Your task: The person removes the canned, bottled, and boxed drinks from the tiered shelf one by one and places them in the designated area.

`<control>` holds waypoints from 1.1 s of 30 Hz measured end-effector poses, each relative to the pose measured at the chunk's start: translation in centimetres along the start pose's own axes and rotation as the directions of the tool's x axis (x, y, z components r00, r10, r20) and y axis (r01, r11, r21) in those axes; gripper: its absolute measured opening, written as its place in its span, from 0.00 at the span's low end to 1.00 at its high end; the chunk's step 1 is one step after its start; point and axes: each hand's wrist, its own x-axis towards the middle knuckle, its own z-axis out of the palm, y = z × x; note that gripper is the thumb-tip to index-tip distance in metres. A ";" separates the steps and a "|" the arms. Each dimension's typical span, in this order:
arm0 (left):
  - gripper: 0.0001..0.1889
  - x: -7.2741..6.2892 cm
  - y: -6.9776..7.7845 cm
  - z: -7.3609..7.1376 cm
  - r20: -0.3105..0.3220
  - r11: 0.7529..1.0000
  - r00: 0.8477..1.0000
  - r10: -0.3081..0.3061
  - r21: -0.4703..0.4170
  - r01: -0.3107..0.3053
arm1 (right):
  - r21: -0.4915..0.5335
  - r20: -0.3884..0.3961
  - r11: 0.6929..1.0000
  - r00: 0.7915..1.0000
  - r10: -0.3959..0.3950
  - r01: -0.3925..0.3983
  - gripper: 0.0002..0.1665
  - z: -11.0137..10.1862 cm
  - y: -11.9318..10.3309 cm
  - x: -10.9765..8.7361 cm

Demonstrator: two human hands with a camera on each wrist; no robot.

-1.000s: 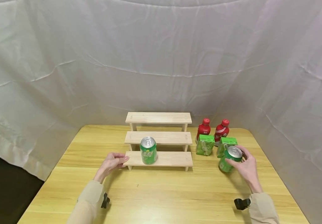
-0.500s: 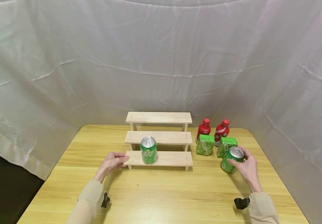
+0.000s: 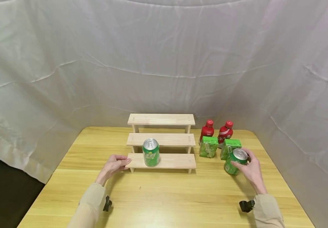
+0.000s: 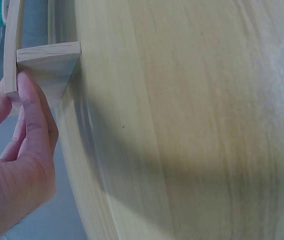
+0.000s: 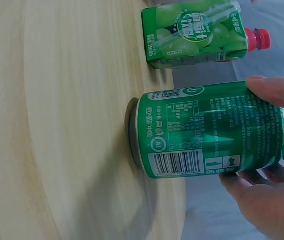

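Observation:
My left hand (image 3: pixel 115 165) pinches the left end of the lowest step of a three-tier wooden stand (image 3: pixel 175 161); in the left wrist view, thumb and fingers sit on either side of the board (image 4: pixel 12 55). One green soda can (image 3: pixel 151 155) stands upright on that step, left of its middle. Over on the right, my right hand (image 3: pixel 252 167) grips a second green can (image 3: pixel 232 165) between thumb and fingers near its top. The right wrist view shows this can (image 5: pixel 206 135) with its barcode side visible and its base at the tabletop.
Two green juice cartons (image 3: pixel 208 147) (image 3: pixel 230 147) stand right of the stand, just behind the gripped can. Behind them are two red bottles (image 3: pixel 207 129) (image 3: pixel 225 131). A grey curtain (image 3: pixel 164 63) encloses the wooden table (image 3: pixel 175 202) at the back and sides.
The right hand's can has shifted slightly right since one second ago and stands a little straighter. The left hand keeps its pinch on the stand, and the other can stays put.

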 end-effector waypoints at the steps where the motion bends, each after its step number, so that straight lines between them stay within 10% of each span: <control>1: 0.25 0.0 0.0 0.0 0.000 1.000 1.000 0.001 0.000 -0.001 | 0.012 0.002 1.000 1.000 0.000 0.000 0.45 0.0 0.0 0.0; 22: 0.23 0.1 -0.1 0.0 -0.008 1.000 1.000 -0.002 0.000 0.002 | 0.055 -0.012 0.998 0.999 -0.033 0.033 0.47 0.3 0.4 -0.1; 33: 0.24 0.0 0.0 0.0 0.006 1.000 1.000 -0.003 -0.010 0.004 | 0.125 -0.177 0.990 0.983 -0.049 0.072 0.49 0.9 -1.7 -0.5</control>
